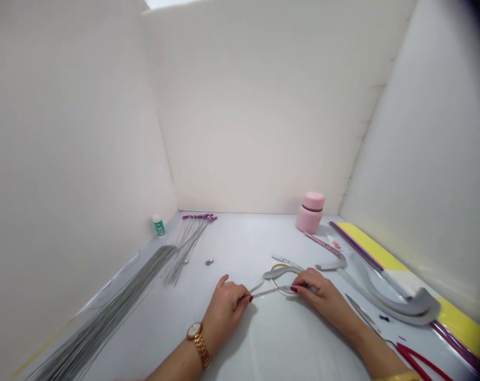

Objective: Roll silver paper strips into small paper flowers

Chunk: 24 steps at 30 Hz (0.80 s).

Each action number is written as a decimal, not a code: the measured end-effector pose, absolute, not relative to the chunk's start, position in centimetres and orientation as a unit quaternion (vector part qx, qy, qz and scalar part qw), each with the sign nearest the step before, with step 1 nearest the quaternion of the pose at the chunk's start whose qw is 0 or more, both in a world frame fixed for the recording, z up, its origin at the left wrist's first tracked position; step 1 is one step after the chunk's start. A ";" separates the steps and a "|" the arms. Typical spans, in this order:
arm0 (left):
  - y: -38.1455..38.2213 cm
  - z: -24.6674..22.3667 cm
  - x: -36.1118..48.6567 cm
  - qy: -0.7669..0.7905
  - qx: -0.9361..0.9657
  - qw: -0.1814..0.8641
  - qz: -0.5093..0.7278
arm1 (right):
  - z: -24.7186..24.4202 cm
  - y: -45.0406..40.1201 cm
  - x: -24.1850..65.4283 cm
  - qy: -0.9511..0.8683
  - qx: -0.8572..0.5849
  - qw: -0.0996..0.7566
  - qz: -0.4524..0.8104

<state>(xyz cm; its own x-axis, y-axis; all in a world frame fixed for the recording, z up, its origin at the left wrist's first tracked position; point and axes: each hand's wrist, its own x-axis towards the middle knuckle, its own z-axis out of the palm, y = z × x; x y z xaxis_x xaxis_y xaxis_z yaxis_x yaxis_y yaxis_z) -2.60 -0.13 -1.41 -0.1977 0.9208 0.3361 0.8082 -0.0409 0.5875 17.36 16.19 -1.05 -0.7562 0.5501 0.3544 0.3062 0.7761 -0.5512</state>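
Left hand [224, 312]: fingertips closed, pinching one end of a narrow grey strip [270, 291], whose long axis lies crosswise, left to right. Right hand [323, 296]: closed likewise on the other end, apparently to keep it taut. Nearby on the worktop [247, 243]: red-handled scissors [412, 360], bundled grey wires [105, 317]. Farthest: pink jar [310, 212].

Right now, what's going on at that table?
A person holds a thin grey strip across the table between the fingers of the left hand and the right hand. A grey strip loop lies just behind it. Long thin wires lie to the left, a pink jar stands at the back, and red-handled scissors lie at the lower right.
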 end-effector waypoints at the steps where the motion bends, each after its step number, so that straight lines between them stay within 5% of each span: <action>1: -0.2 -1.3 -2.8 0.689 0.620 0.084 0.365 | -1.0 16.4 17.6 -0.905 -0.245 0.261 0.231; 15: -0.2 -1.2 -3.7 0.659 0.456 0.242 0.546 | -2.3 17.3 17.4 -0.881 -0.348 0.312 0.074; 24: -2.3 1.8 0.0 0.599 0.524 0.301 0.525 | -1.8 14.8 14.3 -0.936 -0.228 0.265 0.036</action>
<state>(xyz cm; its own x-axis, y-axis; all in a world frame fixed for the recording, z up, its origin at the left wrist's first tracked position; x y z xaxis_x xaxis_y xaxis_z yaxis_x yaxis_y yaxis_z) -0.04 -2.27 1.78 -0.2699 0.9439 0.1902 0.3118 -0.1013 0.9447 14.34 14.77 -1.78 -0.7553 0.4458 0.4805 0.4079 0.8935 -0.1878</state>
